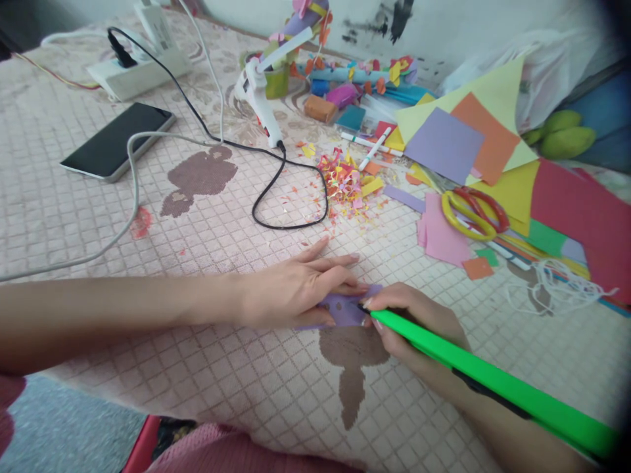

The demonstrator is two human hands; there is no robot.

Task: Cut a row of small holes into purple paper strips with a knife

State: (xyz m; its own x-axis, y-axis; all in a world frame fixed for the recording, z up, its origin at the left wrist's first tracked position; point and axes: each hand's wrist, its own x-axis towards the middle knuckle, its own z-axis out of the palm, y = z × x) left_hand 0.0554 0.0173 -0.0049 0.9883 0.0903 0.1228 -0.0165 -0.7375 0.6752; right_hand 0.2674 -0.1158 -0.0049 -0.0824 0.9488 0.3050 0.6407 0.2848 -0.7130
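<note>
A small purple paper piece (pixel 345 310) with a few dark dots lies on the patterned tablecloth. My left hand (pixel 300 286) rests flat on it from the left, its fingers spread over the upper edge and the thumb along the lower side. At the paper's right end, my right hand (pixel 411 322) is closed around a long bright green tool (pixel 473 368). The dark tip of this tool points at the paper, close to my left fingertips. Part of the paper is hidden beneath my left hand.
Yellow and red scissors (pixel 476 213), coloured paper sheets (pixel 444 144) and white string (pixel 566 286) lie to the right. Beyond my hands are paper scraps (pixel 345 180) and a white glue gun (pixel 261 105) with a black cord. A phone (pixel 118 141) and power strip (pixel 138 72) occupy the left.
</note>
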